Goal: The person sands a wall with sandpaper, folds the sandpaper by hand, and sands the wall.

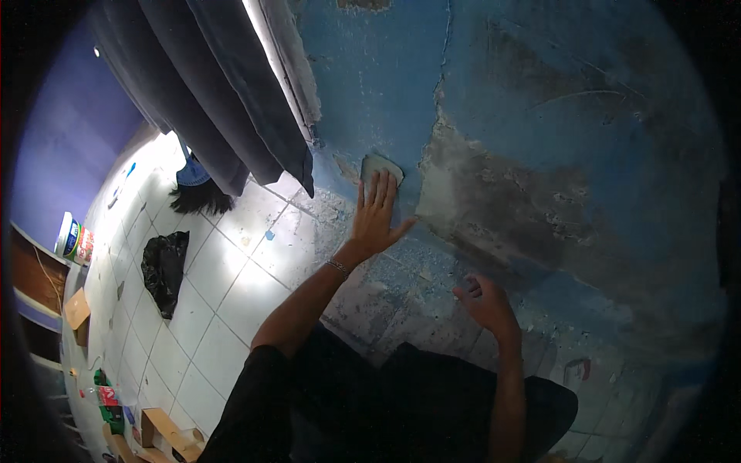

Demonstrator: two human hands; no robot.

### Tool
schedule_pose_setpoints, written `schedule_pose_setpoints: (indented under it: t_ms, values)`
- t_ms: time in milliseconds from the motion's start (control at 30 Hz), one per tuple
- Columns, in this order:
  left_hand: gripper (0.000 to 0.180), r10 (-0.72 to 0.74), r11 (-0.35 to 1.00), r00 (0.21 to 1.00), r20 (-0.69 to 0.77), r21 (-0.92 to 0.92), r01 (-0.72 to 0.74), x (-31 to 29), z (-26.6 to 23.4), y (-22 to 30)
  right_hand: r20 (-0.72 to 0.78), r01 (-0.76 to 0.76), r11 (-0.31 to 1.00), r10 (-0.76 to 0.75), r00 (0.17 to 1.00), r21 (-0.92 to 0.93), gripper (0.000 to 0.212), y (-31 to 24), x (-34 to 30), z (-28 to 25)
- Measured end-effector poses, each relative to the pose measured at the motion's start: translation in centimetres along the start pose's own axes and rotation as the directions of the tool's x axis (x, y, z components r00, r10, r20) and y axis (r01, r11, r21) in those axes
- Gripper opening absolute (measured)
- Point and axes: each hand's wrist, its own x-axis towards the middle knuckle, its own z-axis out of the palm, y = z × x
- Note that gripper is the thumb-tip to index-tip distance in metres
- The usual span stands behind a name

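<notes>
My left hand (377,220) reaches up to the blue wall (370,85), its fingers flat over a small pale pad with dark edges (384,164) that looks like folded sandpaper. The fingers press the pad against the paint, and the thumb sticks out to the right. Lower and to the right, my right hand (488,305) hangs in front of the wall's foot, its fingers loosely curled and apart from the thumb. Nothing shows in it. Beside the pad, the wall has a bare, rough patch (509,193) where the paint is gone.
Paint flakes and dust (409,270) litter the floor along the wall. To the left hang dark curtains (224,85), with a blue broom (197,185) below them. A black plastic bag (164,270), a white bucket (73,239) and cardboard boxes (158,432) stand or lie on white tiles.
</notes>
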Motion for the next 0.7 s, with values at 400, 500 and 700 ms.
schedule_pose_setpoints:
  t_ms: [400, 500, 700]
  values:
    - [0.096, 0.006, 1.000, 0.997, -0.080, 0.003, -0.005, 0.9, -1.0, -0.8, -0.013, 0.037, 0.999, -0.038, 0.999, -0.015, 0.054, 0.1, 0.1, 0.2]
    - [0.098, -0.009, 0.998, 0.989, -0.151, -0.064, -0.001, 3.7, -4.3, 0.3, -0.038, 0.020, 1.000, -0.021, 0.999, -0.012, 0.055, 0.8, -0.1, 0.4]
    - [0.099, -0.080, 0.991, 0.975, -0.207, -0.117, 0.056, 2.9, -2.5, 1.0, -0.051, 0.089, 0.995, -0.091, 0.995, -0.037, 0.053, 0.4, 0.3, 0.5]
